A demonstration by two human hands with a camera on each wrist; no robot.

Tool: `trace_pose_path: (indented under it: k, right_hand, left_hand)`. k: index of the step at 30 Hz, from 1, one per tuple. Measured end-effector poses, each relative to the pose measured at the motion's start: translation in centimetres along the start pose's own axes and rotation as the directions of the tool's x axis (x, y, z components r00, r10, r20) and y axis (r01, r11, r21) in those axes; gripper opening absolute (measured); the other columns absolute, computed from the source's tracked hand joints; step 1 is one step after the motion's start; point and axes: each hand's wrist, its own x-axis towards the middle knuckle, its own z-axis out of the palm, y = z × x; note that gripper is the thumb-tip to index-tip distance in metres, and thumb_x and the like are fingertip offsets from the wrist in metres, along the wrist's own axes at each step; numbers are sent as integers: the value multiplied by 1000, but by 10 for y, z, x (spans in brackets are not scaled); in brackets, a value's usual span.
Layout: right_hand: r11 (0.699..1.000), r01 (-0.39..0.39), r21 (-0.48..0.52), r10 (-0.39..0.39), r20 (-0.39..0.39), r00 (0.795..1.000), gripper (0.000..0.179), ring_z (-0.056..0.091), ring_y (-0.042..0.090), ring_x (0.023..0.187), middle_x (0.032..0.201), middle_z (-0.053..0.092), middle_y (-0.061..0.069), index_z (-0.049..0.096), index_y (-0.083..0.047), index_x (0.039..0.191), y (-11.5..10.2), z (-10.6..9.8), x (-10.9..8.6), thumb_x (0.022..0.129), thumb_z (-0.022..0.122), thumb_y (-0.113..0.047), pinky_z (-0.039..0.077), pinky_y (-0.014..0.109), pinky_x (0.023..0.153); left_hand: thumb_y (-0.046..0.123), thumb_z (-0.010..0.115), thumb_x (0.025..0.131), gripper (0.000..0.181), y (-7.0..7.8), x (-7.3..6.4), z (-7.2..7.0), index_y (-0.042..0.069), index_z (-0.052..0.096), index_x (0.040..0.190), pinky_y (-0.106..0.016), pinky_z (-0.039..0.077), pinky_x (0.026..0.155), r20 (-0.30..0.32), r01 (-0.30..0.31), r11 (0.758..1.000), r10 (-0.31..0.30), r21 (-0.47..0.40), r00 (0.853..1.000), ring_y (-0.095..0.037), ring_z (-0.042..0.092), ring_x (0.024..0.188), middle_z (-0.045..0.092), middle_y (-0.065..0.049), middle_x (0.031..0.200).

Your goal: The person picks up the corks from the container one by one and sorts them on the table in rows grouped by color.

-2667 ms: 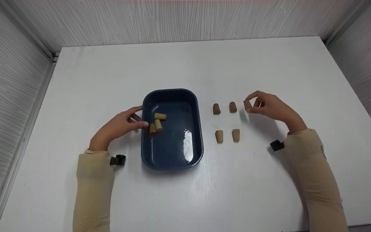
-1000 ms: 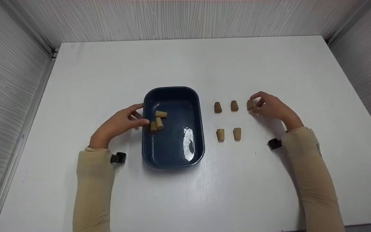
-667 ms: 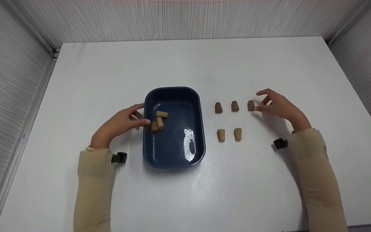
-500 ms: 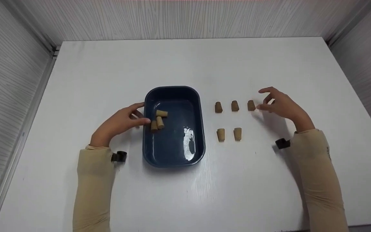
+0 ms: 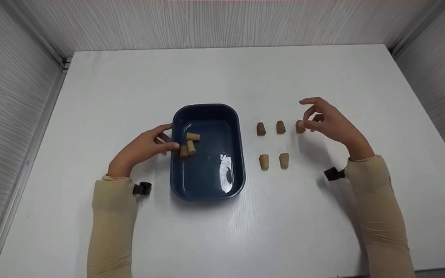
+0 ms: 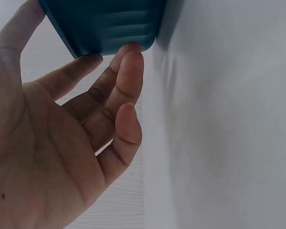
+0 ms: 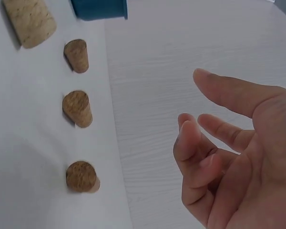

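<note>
My left hand [image 5: 142, 146] holds the left side of a deep blue rectangular dish [image 5: 208, 196]. Its thumb lies over the rim, and in the left wrist view fingertips [image 6: 131, 71] meet the dish's outer wall [image 6: 105, 28]. Three tapered corks lie inside near that thumb, one a light cork [image 5: 193, 137]. Right of the dish, a row of three browner corks includes a middle cork [image 5: 281, 127] and a right-end cork [image 5: 299, 127]. Over the right-end one hovers my right hand [image 5: 330, 121], holding nothing, thumb and fingers apart in the right wrist view.
Nearer the front, a pale cork [image 5: 264, 161] and another pale cork [image 5: 284, 160] stand side by side. All sits on a white table [image 5: 214, 239], with grained panels [image 5: 222, 25] at the back and both sides. Each sleeve carries a small black wrist camera [image 5: 334, 173].
My right hand set the right-end cork down in line with the other two, let go, drew back right, then rose and came leftward over it. The left hand stays on the dish.
</note>
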Motion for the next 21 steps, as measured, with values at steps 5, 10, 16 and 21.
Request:
trace_pose_path:
  k: [5, 10, 16, 21]
  right_hand:
    - [996, 59, 60, -62, 53, 997, 52, 59, 12, 70, 96, 56, -1, 42, -11, 141, -12, 8, 1, 94, 63, -20, 43, 22, 64]
    - [988, 74, 139, -89, 107, 990, 48, 57, 12, 70, 97, 57, -1, 43, -12, 140, -19, 16, 3, 96, 61, -19, 41, 21, 60]
    - [965, 115, 237, -149, 133, 980, 47, 56, 14, 69, 96, 57, 3, 45, -10, 138, -35, 28, 7, 95, 62, -14, 40, 22, 59]
    - [960, 150, 237, -190, 156, 969, 48, 57, 13, 69, 95, 57, 4, 45, -7, 138, -50, 42, 16, 93, 64, -11, 44, 22, 62]
  left_hand:
    - [60, 64, 85, 87, -1, 0, 2, 21, 27, 153, -46, 43, 95, -1, 1, 1000, -1, -2, 1000, -27, 62, 100, 57, -13, 128]
    - [59, 64, 85, 87, -3, 0, 2, 19, 28, 153, -46, 43, 95, 6, 2, 1000, -2, 3, 1000, -27, 62, 101, 58, -14, 128]
    - [57, 64, 86, 85, -7, 0, 5, 20, 29, 153, -41, 44, 90, 2, -2, 1000, 2, -2, 1000, -25, 62, 98, 59, -13, 125]
    - [58, 64, 85, 85, -6, -1, 6, 20, 28, 153, -39, 43, 87, 4, -2, 1000, 2, 4, 1000, -24, 62, 96, 59, -13, 125]
